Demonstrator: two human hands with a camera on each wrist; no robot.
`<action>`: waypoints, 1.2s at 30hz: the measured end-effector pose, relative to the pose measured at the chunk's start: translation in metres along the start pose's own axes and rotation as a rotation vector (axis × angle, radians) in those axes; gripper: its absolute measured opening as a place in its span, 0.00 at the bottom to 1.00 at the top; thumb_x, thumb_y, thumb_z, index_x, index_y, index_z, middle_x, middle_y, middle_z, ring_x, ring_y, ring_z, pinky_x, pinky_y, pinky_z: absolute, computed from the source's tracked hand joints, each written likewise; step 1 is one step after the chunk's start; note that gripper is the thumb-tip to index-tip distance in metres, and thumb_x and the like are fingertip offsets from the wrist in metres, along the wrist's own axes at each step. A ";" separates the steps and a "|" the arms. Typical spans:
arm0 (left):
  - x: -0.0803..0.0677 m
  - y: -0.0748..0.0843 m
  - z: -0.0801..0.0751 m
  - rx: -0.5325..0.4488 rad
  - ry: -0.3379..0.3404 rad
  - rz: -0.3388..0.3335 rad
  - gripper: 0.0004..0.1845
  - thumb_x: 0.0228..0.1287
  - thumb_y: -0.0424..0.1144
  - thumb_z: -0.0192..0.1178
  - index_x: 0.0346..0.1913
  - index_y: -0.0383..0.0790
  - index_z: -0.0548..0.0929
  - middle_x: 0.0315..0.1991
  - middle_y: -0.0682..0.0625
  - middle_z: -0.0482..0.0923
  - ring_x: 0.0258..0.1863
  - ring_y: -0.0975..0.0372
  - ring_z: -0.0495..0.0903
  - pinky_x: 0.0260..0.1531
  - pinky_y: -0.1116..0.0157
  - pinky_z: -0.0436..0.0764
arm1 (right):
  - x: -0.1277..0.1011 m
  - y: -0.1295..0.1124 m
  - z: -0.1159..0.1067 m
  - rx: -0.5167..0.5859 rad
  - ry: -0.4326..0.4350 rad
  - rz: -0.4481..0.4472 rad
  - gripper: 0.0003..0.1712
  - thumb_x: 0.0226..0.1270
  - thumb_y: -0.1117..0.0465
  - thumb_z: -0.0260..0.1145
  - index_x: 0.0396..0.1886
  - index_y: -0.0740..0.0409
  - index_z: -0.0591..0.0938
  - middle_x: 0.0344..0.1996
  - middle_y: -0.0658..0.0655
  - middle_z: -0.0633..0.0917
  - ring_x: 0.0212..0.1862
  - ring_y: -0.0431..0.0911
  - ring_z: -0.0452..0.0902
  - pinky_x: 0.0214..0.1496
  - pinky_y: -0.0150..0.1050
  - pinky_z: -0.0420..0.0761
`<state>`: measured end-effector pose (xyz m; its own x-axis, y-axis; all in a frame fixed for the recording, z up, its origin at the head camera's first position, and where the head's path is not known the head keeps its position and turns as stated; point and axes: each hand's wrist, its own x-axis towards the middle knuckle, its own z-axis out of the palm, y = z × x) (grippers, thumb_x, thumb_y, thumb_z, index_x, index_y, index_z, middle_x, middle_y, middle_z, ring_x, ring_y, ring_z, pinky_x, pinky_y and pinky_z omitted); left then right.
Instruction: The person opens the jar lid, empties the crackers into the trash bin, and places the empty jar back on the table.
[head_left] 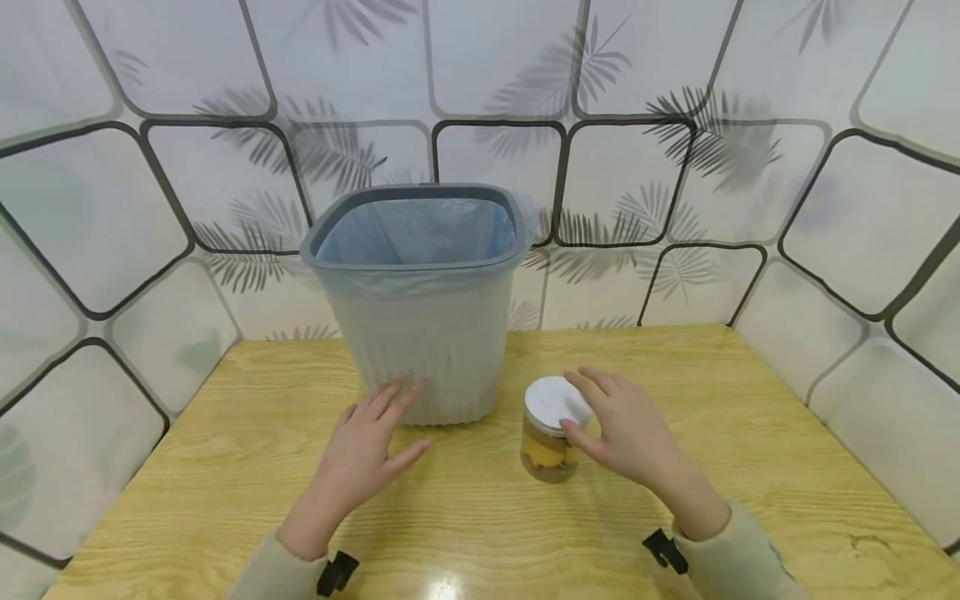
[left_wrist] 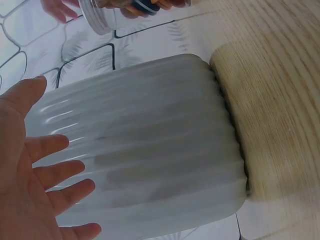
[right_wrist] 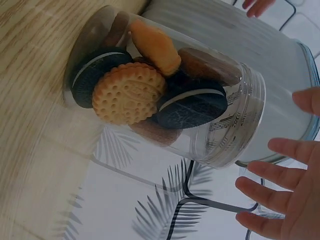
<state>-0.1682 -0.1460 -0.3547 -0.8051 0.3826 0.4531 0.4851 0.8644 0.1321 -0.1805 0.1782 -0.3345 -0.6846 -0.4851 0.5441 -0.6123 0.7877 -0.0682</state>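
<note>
From the head view, our right hand [head_left: 626, 425] spreads wide around the white lid of the clear plastic biscuit jar [head_left: 550, 433], which stands on the wooden table [head_left: 750, 433] just right of the grey ribbed waste bin [head_left: 423, 325]; we should grip the lid evenly.

At the left wrist, our left hand [left_wrist: 30, 185] lies open beside the bin wall, steadying nothing yet.

At the right wrist, the fingers [right_wrist: 272, 195] hover, holding nothing.

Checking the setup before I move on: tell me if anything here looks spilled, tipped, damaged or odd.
Nothing stands out. The bin stands upright on the table, its liner tucked over the rim. The cookie jar is upright with its white lid on, nothing spilled. The left hand and right hand are open beside them.
</note>
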 end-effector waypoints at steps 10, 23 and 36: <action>0.004 0.000 0.004 -0.050 0.046 0.009 0.34 0.54 0.55 0.58 0.59 0.37 0.69 0.56 0.42 0.67 0.53 0.49 0.67 0.46 0.46 0.68 | 0.002 0.000 0.004 0.007 0.101 0.007 0.24 0.50 0.56 0.65 0.46 0.66 0.77 0.40 0.62 0.79 0.43 0.55 0.74 0.40 0.50 0.74; 0.012 0.007 0.009 -0.184 0.112 0.014 0.22 0.51 0.46 0.64 0.44 0.32 0.78 0.39 0.43 0.79 0.37 0.53 0.78 0.37 0.58 0.75 | 0.002 -0.001 0.003 0.038 0.084 0.096 0.19 0.53 0.58 0.63 0.42 0.64 0.78 0.38 0.61 0.80 0.40 0.53 0.76 0.34 0.47 0.76; 0.024 0.025 0.020 -0.290 0.007 -0.020 0.19 0.53 0.46 0.62 0.41 0.33 0.79 0.37 0.45 0.79 0.36 0.56 0.77 0.36 0.60 0.76 | 0.002 -0.002 0.003 0.036 0.095 0.127 0.17 0.53 0.57 0.63 0.40 0.63 0.79 0.36 0.60 0.80 0.35 0.52 0.77 0.26 0.44 0.76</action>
<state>-0.1825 -0.1085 -0.3584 -0.8139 0.3632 0.4535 0.5470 0.7422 0.3872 -0.1812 0.1745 -0.3355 -0.7183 -0.3430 0.6053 -0.5379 0.8256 -0.1705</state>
